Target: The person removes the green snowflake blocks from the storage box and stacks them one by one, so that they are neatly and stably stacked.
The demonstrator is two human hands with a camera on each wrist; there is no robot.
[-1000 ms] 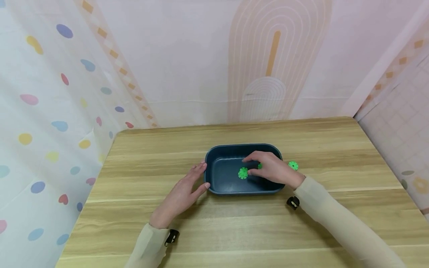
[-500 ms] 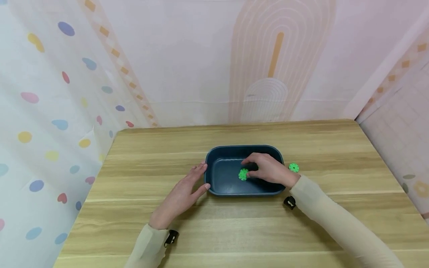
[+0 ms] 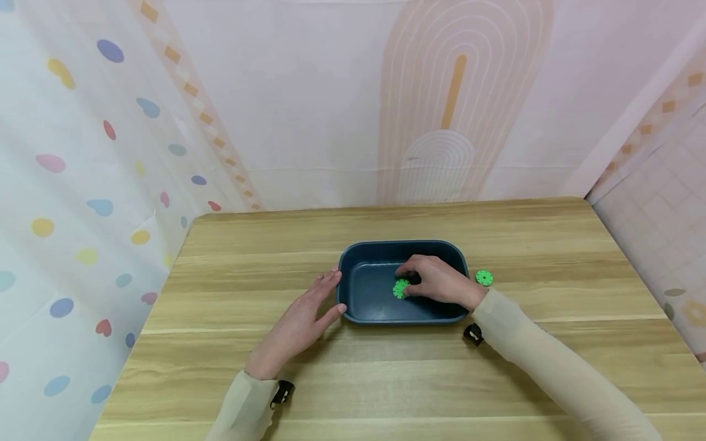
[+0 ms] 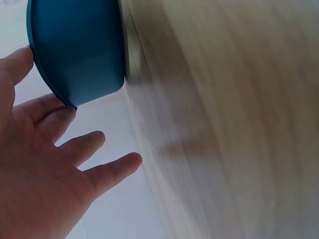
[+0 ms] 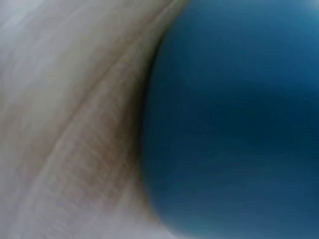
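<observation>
A dark blue rectangular bin [image 3: 364, 318] stands on the table in the head view. My left hand [image 3: 298, 324] rests its fingertips on the bin's left rim. In the left wrist view the fingers of that left hand [image 4: 45, 154] are spread, with some tips touching the bin wall [image 4: 79, 55]. Inside the bin, my right hand [image 3: 438, 280] reaches down with thumb and forefinger apart. Its thumb overlaps the edge of a green notched disc [image 3: 399, 288] on the bin floor. The right wrist view shows only the bin's blurred outer wall [image 5: 239, 124] and the tabletop, no hand.
Another green notched disc [image 3: 484, 278] lies on the wooden table [image 3: 386, 380] just right of the bin. Patterned cloth [image 3: 309, 110] hangs behind the table and along its sides.
My right hand has moved slightly left and down, bringing the thumb onto the green disc's edge. It now covers another green piece seen earlier in the bin. The left hand stays put.
</observation>
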